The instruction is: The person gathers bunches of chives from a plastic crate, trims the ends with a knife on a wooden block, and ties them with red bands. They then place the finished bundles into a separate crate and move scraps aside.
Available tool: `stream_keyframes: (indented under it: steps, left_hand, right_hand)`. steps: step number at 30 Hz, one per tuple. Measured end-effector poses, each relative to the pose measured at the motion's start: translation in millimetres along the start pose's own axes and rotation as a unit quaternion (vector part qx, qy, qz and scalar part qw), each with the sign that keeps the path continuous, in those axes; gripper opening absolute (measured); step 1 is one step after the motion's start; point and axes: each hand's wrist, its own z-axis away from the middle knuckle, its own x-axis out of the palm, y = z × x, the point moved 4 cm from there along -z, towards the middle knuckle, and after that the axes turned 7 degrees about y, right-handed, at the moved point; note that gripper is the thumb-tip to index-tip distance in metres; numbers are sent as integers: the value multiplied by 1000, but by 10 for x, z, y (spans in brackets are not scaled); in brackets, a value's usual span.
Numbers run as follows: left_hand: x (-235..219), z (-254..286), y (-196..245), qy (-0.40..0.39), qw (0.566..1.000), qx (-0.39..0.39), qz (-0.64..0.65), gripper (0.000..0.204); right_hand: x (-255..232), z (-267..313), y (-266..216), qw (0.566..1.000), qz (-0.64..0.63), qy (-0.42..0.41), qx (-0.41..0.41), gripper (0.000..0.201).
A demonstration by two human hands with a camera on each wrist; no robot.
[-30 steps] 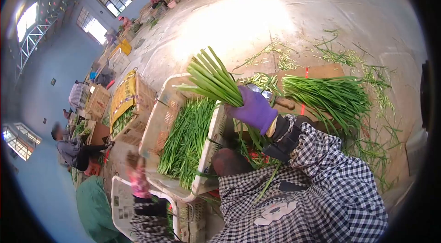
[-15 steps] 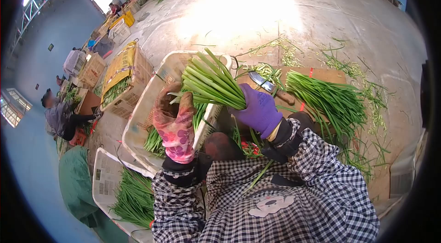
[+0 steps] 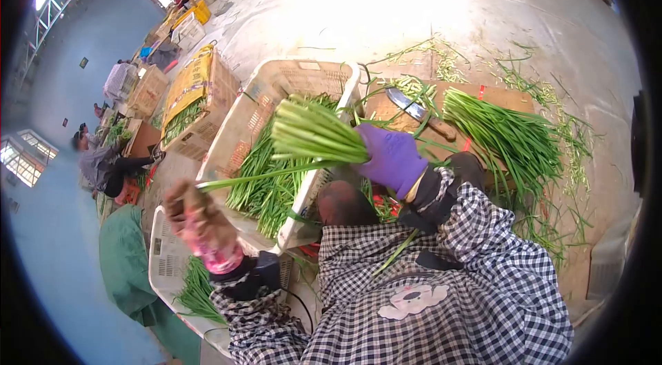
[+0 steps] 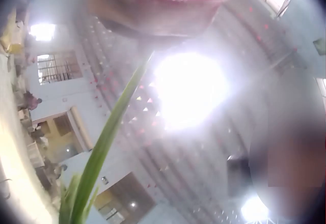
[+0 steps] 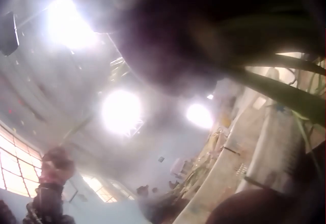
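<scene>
In the head view my right hand (image 3: 393,161), in a purple glove, grips a bunch of garlic chives (image 3: 314,132), cut ends pointing left over a white crate. My left hand (image 3: 203,223), in a pink flowered glove, is held out to the left, blurred. It pinches the tip of one long chive stalk (image 3: 262,175) that stretches across from the bunch. The left wrist view shows a green blade (image 4: 109,137) running up to that glove. In the right wrist view the purple glove is dark and blurred, and the left hand (image 5: 56,165) appears at lower left.
The white crate (image 3: 353,82) holds loose chives, and a second crate (image 3: 160,241) stands nearer at left. Right of it lie a knife (image 3: 407,104) with a wooden handle and a chive pile (image 3: 503,130) on a brown board (image 3: 514,92). Trimmings litter the floor. A person (image 3: 103,161) sits at far left.
My left hand came in from the left to the bunch's cut ends, then drew back left with a single stalk. The right hand keeps its hold on the bunch.
</scene>
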Motion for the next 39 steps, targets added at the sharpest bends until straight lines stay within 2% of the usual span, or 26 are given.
stream_keyframes:
  steps: [1,2,4,5,6,7,8,9,10,11,12,13,14,15,18,19,20,21,22,23,24,25,29,32,33,39]
  left_hand:
    - [-372,-50,79,117,982,-129,74,28]
    - [-518,-77,339,117,982,-130,73,28]
    - [-739,-172,966,39,996,-3,76,7]
    - [-1422,-379,1258,51,994,9,97,14]
    - [-1441,-442,1480,-62,994,30,90,20]
    - [-1174,-354,1457,73,995,72,-10,22]
    - [-816,-143,1422,212,963,120,-117,23]
    - [-521,-40,1272,152,979,60,-121,25]
    - [-372,37,1084,90,990,-7,-113,27]
    - [-362,106,873,-95,946,-147,-272,33]
    - [-361,205,649,-282,827,-271,-404,39]
    - [-78,292,431,-405,725,-368,-418,41]
    - [187,405,268,-516,596,-447,-422,43]
    - [241,437,160,-532,594,-439,-414,43]
    - [314,473,-187,-415,687,-439,-404,47]
    - [360,501,-292,-401,712,-444,-367,49]
    - [414,535,-397,-380,738,-449,-330,50]
    - [569,553,-460,-381,732,-477,-301,47]
    - [727,570,-580,-388,729,-481,-295,47]
    - [923,594,-716,-450,705,-446,-320,46]
    - [1129,634,-856,-508,678,-408,-342,45]
    - [1356,703,-1012,-522,694,-386,-313,44]
    - [2023,1200,-1833,-536,749,-309,-238,62]
    - [2666,1592,-2247,-577,787,-98,-196,71]
    - [2851,1741,-2375,-563,797,-108,-191,70]
    - [3711,2416,-3019,-533,824,70,-177,41]
  right_hand:
    - [-11,-6,109,1000,24,0,18,32]
    - [-22,-13,241,998,50,3,38,32]
    - [38,-1,744,991,91,31,96,27]
    - [13,34,989,980,128,57,143,21]
    - [-45,50,1156,979,129,58,147,21]
    - [-10,61,1354,956,-155,25,248,17]
    - [129,65,1406,843,-428,-23,324,13]
    - [99,52,1289,772,-532,-53,343,10]
    - [120,46,1229,736,-576,-91,344,13]
    - [6,33,1022,764,-548,-82,332,13]
    - [-125,1,743,791,-516,-64,321,14]
    - [-228,-47,558,818,-514,-64,251,19]
    - [-194,-63,613,792,-550,-108,243,18]
    - [-354,-114,568,819,-507,-116,241,17]
    - [-1185,-372,429,916,-346,-48,199,16]
    - [-1511,-463,542,954,-276,-6,121,17]
    - [-1802,-542,616,979,-199,27,37,19]
    - [-2108,-574,574,997,-32,36,59,21]
    - [-2353,-622,543,987,135,40,73,24]
    - [-2404,-624,732,986,140,41,79,24]
    - [-2405,-581,1006,954,294,26,55,30]
    - [-2351,-505,1278,898,439,8,29,36]
    - [-1660,230,2370,902,365,-150,176,41]
    - [-1371,483,2754,899,332,-143,245,27]
    - [-1335,515,2833,904,317,-138,252,26]
    - [-1136,606,3030,907,294,-152,260,22]
